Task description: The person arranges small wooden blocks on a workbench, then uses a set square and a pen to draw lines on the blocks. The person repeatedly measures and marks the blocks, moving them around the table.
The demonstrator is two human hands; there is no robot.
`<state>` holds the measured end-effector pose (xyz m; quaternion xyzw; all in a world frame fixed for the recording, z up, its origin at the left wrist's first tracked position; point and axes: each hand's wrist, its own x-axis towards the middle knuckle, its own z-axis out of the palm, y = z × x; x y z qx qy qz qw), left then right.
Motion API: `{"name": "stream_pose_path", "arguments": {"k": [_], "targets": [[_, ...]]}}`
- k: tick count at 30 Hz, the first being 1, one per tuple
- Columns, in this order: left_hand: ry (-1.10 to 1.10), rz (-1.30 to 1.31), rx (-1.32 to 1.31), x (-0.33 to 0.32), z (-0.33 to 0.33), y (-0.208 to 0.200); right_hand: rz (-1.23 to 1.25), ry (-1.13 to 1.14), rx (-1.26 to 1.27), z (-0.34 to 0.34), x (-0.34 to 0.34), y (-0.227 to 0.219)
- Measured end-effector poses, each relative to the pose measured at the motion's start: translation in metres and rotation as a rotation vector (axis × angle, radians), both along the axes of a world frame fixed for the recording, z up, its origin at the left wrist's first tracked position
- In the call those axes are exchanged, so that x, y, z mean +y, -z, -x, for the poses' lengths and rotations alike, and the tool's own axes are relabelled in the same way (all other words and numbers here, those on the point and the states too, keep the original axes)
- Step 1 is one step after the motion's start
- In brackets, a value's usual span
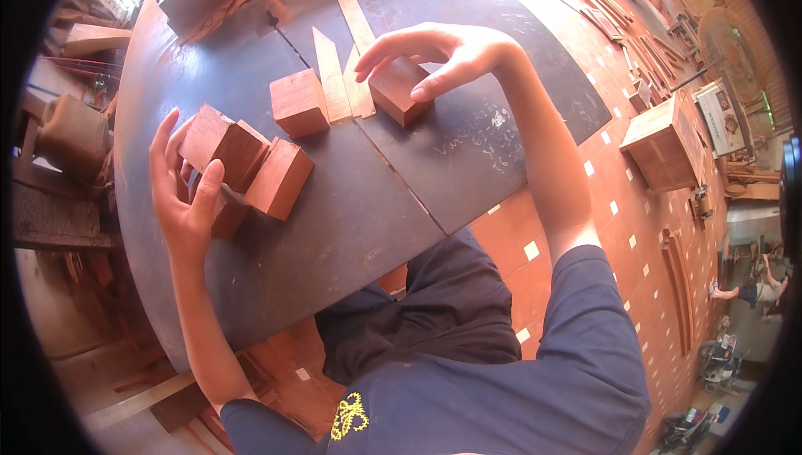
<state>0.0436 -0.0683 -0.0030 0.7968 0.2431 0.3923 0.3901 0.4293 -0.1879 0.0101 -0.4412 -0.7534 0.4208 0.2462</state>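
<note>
**Two hands on reddish wood blocks at a dark tabletop**

Head view: The left hand (185,196) sits at about nine o'clock in the picture, palm up toward the camera, fingers loosely curled around the near end of a wooden block (222,147); the thumb lies over the block's lower edge, so the hand grips it lightly rather than tightly. A second block (279,177) lies touching that one, on its four o'clock side.

The right hand (443,58) is at about twelve o'clock, arched over a darker block (399,89). Its fingers are spread and bent, the fingertips at the block's left end and the thumb along its right edge; the hand clasps the block from above, and the block rests on the tabletop (376,204).

Between the two hands, a lone square block (298,102) stands free. Just beside it, toward three o'clock, lie thin pale wood strips (334,79), one pointed, running up toward twelve o'clock and reaching under the right hand.

At three o'clock, off the tabletop, a small wooden box (664,142) stands on the tiled floor (618,229).
</note>
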Motion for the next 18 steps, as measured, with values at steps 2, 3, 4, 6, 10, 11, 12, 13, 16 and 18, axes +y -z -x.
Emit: {"name": "stream_pose_path", "arguments": {"k": [2, 3, 4, 6, 10, 11, 12, 13, 16, 18], "targets": [[0.005, 0.01, -0.005, 0.0, 0.0, 0.001, -0.024, 0.013, -0.006, -0.004, 0.001, 0.003], [0.004, 0.016, -0.009, 0.001, 0.001, 0.001, -0.035, 0.046, -0.026, -0.005, -0.002, -0.001], [0.003, 0.021, -0.013, 0.001, 0.002, 0.001, -0.045, 0.079, -0.046, -0.007, -0.004, -0.004], [0.003, 0.006, -0.003, 0.001, 0.002, 0.0, -0.016, 0.098, -0.065, -0.008, -0.01, -0.006], [0.012, -0.01, 0.008, 0.003, 0.002, 0.002, 0.085, 0.216, -0.303, -0.001, -0.013, -0.007], [0.015, -0.007, -0.005, 0.004, 0.003, 0.002, 0.063, 0.208, -0.247, -0.002, -0.011, -0.005], [0.019, -0.002, -0.019, 0.005, 0.004, 0.004, 0.043, 0.201, -0.192, -0.005, -0.009, -0.004], [0.022, 0.004, -0.034, 0.005, 0.004, 0.006, 0.022, 0.194, -0.138, -0.007, -0.008, -0.002], [0.023, 0.018, -0.026, 0.003, 0.004, 0.003, 0.025, 0.121, -0.123, -0.013, -0.008, -0.005], [0.019, 0.013, -0.002, 0.0, -0.001, -0.001, -0.02, 0.051, -0.032, -0.022, -0.003, 0.004]]}}
